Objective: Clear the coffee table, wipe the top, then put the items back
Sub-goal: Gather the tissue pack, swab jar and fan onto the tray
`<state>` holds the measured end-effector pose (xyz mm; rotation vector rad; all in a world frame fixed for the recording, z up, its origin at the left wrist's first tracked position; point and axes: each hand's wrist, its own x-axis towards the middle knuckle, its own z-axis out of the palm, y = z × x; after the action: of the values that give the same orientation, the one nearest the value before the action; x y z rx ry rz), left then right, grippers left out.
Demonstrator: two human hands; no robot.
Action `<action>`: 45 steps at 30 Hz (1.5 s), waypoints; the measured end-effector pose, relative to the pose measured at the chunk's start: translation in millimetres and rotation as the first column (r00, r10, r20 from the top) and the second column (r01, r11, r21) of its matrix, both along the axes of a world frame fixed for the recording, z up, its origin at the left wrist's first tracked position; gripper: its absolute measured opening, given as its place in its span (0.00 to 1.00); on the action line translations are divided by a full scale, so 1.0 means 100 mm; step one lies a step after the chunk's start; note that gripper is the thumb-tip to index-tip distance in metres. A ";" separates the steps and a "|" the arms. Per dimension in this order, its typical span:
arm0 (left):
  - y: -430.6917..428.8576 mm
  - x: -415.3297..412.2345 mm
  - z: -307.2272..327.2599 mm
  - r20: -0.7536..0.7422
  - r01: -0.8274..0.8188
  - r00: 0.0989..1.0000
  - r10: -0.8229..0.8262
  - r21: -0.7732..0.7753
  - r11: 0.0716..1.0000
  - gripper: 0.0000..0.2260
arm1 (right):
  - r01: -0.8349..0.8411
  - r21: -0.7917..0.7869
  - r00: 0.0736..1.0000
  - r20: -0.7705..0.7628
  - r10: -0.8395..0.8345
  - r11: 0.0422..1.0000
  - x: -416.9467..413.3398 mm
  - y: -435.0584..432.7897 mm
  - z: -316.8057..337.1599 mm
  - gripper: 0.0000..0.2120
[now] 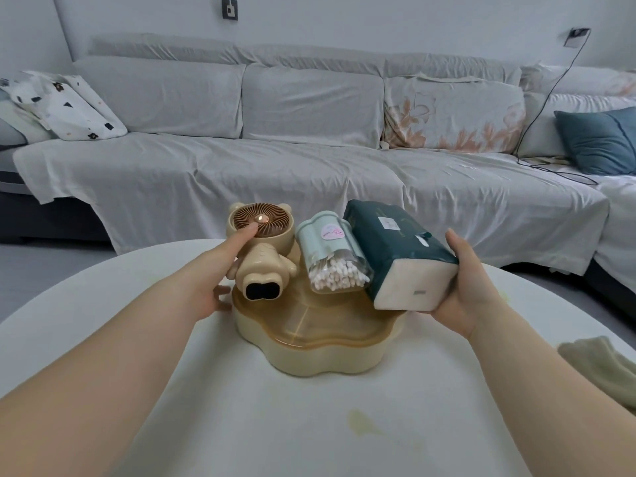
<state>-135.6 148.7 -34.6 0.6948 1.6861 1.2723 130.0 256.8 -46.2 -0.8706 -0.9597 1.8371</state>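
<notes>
I judge the job barely begun; the tray (309, 352) stands mid coffee table (103, 321) carrying the bear fan (261, 228) and the cotton swab jar (330, 256), and a yellowish stain (361, 421) shows on the near top, so wiping remains. The right hand (471, 284) grips the tilted tissue pack (389, 242) at its near end, thumb on top, fingers wrapped beneath; the pack leans against the jar, over the tray's right rim. The left hand (210, 270) lays one straight digit on the fan grille; its other fingers curl low beside the tray, and I cannot tell whether they grip. A cloth (599, 366) lies at the table's right edge; the sofa (275, 160) beyond offers open seat for setting things down.
</notes>
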 end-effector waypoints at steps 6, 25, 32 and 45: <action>-0.01 0.11 -0.03 0.013 0.041 0.999 -0.041 0.043 0.998 0.10 | -0.125 0.025 0.983 0.142 0.121 0.992 0.02 0.05 0.05 0.14; -0.22 0.37 0.04 0.037 0.071 0.997 -0.075 0.110 0.991 0.10 | -0.099 0.057 0.974 0.208 0.085 0.993 -0.02 -0.23 0.09 0.10; -0.25 0.41 0.03 0.038 -0.021 0.999 0.017 0.110 0.994 0.10 | -0.086 0.062 0.960 0.272 0.066 0.994 -0.01 -0.25 0.11 0.09; -0.14 0.30 0.00 0.009 -0.154 0.988 0.156 0.218 0.964 0.22 | -0.036 0.074 0.964 0.265 0.015 0.997 0.00 -0.20 0.10 0.06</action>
<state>-105.4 134.5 -34.9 0.7074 1.6486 1.5842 130.0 236.3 -36.4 -1.0778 -1.2056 1.7198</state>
